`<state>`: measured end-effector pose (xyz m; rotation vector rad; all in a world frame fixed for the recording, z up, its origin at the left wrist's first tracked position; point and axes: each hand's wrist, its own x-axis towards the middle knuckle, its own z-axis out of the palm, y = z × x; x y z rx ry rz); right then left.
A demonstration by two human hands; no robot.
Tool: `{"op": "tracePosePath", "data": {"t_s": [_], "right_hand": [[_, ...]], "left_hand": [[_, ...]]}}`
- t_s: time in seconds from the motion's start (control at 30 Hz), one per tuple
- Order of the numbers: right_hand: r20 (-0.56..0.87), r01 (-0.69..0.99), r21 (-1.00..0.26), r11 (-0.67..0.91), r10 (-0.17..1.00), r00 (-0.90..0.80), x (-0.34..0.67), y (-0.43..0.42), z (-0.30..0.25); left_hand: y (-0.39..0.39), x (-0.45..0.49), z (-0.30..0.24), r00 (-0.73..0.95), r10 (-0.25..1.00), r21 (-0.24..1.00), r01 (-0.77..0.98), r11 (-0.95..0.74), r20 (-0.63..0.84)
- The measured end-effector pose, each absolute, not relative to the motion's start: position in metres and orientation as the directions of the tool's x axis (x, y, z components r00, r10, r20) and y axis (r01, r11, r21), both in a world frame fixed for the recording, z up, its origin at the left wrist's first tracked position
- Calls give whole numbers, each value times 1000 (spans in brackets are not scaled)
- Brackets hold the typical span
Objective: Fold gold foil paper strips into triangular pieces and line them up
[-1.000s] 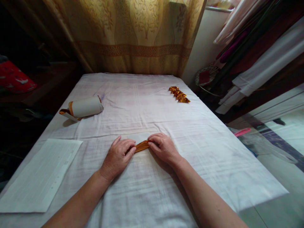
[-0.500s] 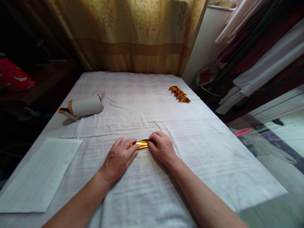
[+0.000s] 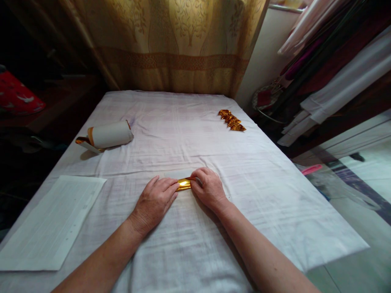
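A small shiny gold foil paper (image 3: 184, 184) lies on the white cloth (image 3: 189, 134) near the middle front of the table. My left hand (image 3: 154, 202) rests on its left end with the fingers bent and pressed down on it. My right hand (image 3: 209, 188) pinches the right end with curled fingers. Most of the foil is hidden under both hands; only a short strip shows between them.
A row of folded gold pieces (image 3: 231, 120) lies at the far right. A white paper roll with gold foil (image 3: 106, 135) lies at the left. A white sheet (image 3: 50, 223) sits at the front left. A curtain hangs behind; clothes hang at the right.
The visible strip of foil between my hands has grown shorter and turned shinier. Both hands have shifted slightly away from me and closer together.
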<state>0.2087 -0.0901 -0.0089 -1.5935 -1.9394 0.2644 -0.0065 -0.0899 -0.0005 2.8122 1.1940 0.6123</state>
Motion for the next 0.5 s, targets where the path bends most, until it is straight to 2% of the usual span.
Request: {"op": "tracePosePath", "data": {"t_s": [0.1, 0.5], "right_hand": [[323, 808, -520, 276, 939, -113, 209, -90, -9], [328, 849, -460, 258, 938, -107, 204, -92, -4]], "left_hand": [[-91, -6, 2, 636, 690, 157, 686, -710, 345], [-111, 6, 10, 636, 712, -49, 755, -654, 299]]}}
